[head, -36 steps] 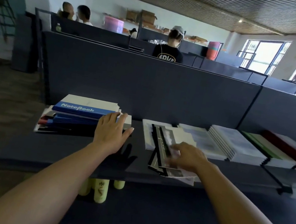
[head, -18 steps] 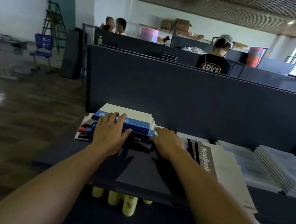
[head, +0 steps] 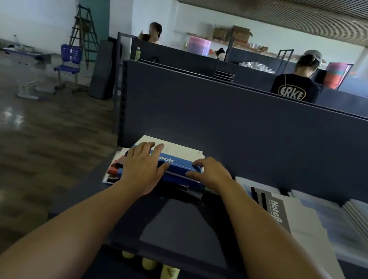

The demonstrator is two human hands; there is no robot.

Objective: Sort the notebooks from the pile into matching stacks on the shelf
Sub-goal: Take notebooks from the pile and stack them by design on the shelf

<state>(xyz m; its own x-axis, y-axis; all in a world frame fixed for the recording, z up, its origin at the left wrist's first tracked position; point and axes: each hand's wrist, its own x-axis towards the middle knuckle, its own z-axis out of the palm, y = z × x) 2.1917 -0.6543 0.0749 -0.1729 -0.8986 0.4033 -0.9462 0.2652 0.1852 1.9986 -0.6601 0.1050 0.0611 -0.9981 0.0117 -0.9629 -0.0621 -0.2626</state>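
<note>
A mixed pile of notebooks (head: 174, 162) lies at the left end of the dark shelf (head: 183, 231), topped by a white-and-blue one with "ook" showing. My left hand (head: 142, 169) rests flat on the pile's left side, fingers spread. My right hand (head: 211, 174) curls over the right edge of the top blue notebook, fingertips on its corner. Right of the pile lies a grey-and-white "Notebook" stack (head: 286, 216), then stacks with pale blue covers (head: 356, 229).
A dark partition wall (head: 251, 130) rises behind the shelf. Yellow-green bottles (head: 167, 275) stand on the level below. A person in a black shirt (head: 295, 87) stands beyond the partition. Open floor, a blue chair (head: 69, 60) and a ladder lie to the left.
My right hand left the grey-and-white notebook on its stack and came to the pile's right edge. My left hand slid further onto the pile. The view turned left.
</note>
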